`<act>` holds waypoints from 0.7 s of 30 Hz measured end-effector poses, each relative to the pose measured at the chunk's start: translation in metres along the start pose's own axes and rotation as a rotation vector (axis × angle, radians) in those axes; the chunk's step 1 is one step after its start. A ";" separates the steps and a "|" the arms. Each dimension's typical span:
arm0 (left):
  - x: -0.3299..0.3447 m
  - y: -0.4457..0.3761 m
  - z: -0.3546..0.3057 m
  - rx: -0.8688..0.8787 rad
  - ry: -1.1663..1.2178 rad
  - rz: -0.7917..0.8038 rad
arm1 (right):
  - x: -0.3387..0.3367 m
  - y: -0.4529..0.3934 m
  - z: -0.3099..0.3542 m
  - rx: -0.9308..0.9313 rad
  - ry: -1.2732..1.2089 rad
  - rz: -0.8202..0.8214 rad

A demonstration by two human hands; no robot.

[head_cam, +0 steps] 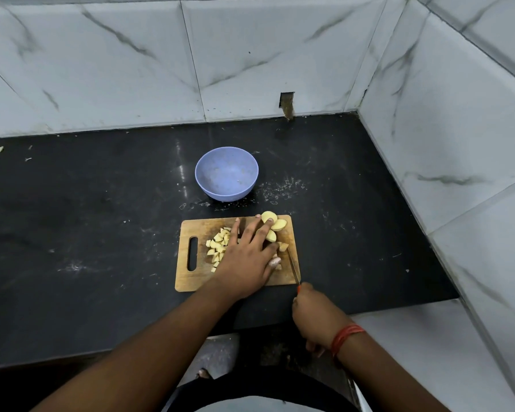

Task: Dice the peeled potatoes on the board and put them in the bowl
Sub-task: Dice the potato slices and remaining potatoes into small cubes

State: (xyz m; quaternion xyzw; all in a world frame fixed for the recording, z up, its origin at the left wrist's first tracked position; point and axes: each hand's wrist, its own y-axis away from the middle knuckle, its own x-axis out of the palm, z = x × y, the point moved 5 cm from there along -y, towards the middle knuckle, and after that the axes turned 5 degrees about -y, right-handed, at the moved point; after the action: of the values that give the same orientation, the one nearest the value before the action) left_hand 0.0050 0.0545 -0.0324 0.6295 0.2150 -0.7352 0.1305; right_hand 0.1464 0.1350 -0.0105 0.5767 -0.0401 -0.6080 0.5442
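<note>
Dice (217, 248) heaped on board (191, 281) left, near its edge, bowl (226, 173) beyond bare. Left hand (247, 257) spread flat, fingertips on potato halves (272, 223), blade close beside: likely to nick a finger if slid. Right hand (312, 316) gripping knife (293, 267); could scatter pieces onto counter (72, 218).

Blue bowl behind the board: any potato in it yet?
Empty: the round blue plastic bowl shows only its bare inside; the diced potato pieces lie on the wooden board.

Left hand (244, 257) flat, fingers (235, 230) spread over potato pieces (272, 224) on board (188, 233), dice (217, 243) beside, right hand (312, 315) gripping knife (293, 267), bowl (226, 173) behind on surface (87, 233)
</note>
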 end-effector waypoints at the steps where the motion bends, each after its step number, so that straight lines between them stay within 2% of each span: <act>1: 0.000 0.000 0.002 0.010 -0.004 0.003 | 0.000 0.001 0.000 -0.003 -0.003 0.004; 6: 0.001 0.001 0.006 0.038 -0.013 0.012 | -0.002 0.006 -0.003 -0.060 -0.017 0.045; 13: -0.003 0.009 -0.001 0.051 -0.006 -0.012 | -0.025 0.007 -0.007 -0.121 0.010 -0.076; 21: -0.004 0.010 -0.005 0.015 0.005 -0.009 | -0.018 -0.011 0.002 -0.166 0.185 -0.166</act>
State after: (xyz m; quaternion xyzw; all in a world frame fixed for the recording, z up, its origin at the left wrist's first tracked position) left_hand 0.0141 0.0480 -0.0304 0.6314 0.2128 -0.7357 0.1219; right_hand 0.1337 0.1509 -0.0057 0.5846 0.1082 -0.5964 0.5393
